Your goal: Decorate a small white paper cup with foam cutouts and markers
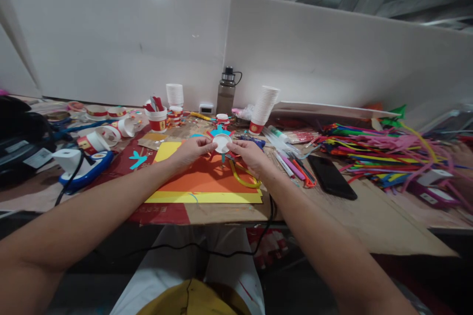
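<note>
Between my hands is a round white paper piece [222, 143] with red and blue strips sticking out around it. My left hand [194, 150] pinches its left edge, and my right hand [248, 151] pinches its right edge. The piece is held above orange paper [207, 174], which lies over yellow paper [166, 198]. A yellow curved tube [244, 179] rests on the orange sheet just below my right hand. To the left of the sheets lies a blue paper cutout [138, 159].
Behind stand a bottle [225, 92] and stacked paper cups [264, 108]. At right are pens [293, 166], a black phone [331, 177] and colourful pipe cleaners [377, 152]. Cut cups [92, 141] and a blue power strip [86, 172] lie at left.
</note>
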A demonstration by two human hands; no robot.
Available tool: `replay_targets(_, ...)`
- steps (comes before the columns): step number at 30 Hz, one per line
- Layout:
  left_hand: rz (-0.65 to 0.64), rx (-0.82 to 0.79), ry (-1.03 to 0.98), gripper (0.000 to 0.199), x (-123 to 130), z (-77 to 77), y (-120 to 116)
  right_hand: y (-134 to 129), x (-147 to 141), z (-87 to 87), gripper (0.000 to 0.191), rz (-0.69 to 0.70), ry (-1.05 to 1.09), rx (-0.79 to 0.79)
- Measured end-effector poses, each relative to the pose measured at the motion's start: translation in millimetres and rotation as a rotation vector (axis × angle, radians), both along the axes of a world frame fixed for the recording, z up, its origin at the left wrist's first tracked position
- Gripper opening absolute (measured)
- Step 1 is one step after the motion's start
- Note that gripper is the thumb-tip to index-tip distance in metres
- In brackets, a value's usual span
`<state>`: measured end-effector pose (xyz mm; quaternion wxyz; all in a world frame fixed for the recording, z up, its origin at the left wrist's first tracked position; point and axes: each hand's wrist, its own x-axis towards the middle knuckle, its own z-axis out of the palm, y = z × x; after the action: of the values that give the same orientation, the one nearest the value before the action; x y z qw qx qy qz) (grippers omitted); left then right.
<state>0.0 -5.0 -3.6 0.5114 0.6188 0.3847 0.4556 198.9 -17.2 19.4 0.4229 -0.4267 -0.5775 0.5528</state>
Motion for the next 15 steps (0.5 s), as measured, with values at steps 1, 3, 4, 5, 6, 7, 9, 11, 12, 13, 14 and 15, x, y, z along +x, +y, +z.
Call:
replay_targets(1, -0.003, -0.007, 0.012, 0.039, -0.2, -0.6, 0.3, -0.5, 0.1, 0.4, 0.042, -0.006, 0.006, 0.003)
replay_targets(3, -0.011, -0.02, 0.025, 0.04, -0.5, -1.2, 0.6, -0.8, 0.4, 0.6, 0.041, -0.018, 0.008, 0.01)
replay_targets(4, -0.018, -0.017, 0.026, 0.039, -0.5, -1.1, 0.6, -0.7, 0.4, 0.3, 0.04, -0.023, 0.008, 0.013)
replay_targets(5, -0.027, -0.009, 0.022, 0.039, -0.5, -0.8, 0.5, -0.4, 0.4, -0.2, 0.04, -0.024, 0.008, 0.016)
replay_targets(6, -0.037, 0.002, 0.015, 0.038, -0.5, -0.2, 0.3, 0.0, 0.2, -0.8, 0.04, -0.023, 0.009, 0.021)
replay_targets(7, -0.047, 0.015, 0.005, 0.037, -0.4, 0.5, 0.0, 0.5, -0.1, -1.6, 0.04, -0.021, 0.01, 0.029)
replay_targets(9, -0.058, 0.027, -0.022, 0.036, -0.3, 2.1, -0.5, 1.5, -0.9, -3.2, 0.04, -0.011, 0.015, 0.049)
replay_targets(11, -0.06, 0.023, -0.05, 0.035, -0.1, 3.4, -0.9, 2.6, -1.7, -4.8, 0.042, 0.0, 0.02, 0.062)
replay_targets(12, -0.06, 0.013, -0.06, 0.035, 0.0, 3.7, -1.0, 3.3, -2.0, -5.5, 0.044, 0.003, 0.022, 0.064)
replay_targets(13, -0.058, -0.002, -0.067, 0.036, 0.2, 3.8, -1.0, 4.0, -2.1, -6.3, 0.045, 0.002, 0.023, 0.064)
replay_targets(14, -0.054, -0.018, -0.065, 0.036, 0.4, 3.7, -1.0, 4.8, -2.0, -7.1, 0.045, -0.001, 0.025, 0.063)
replay_targets(15, -0.049, -0.031, -0.053, 0.037, 0.7, 3.4, -0.9, 5.7, -1.7, -7.9, 0.045, -0.006, 0.028, 0.063)
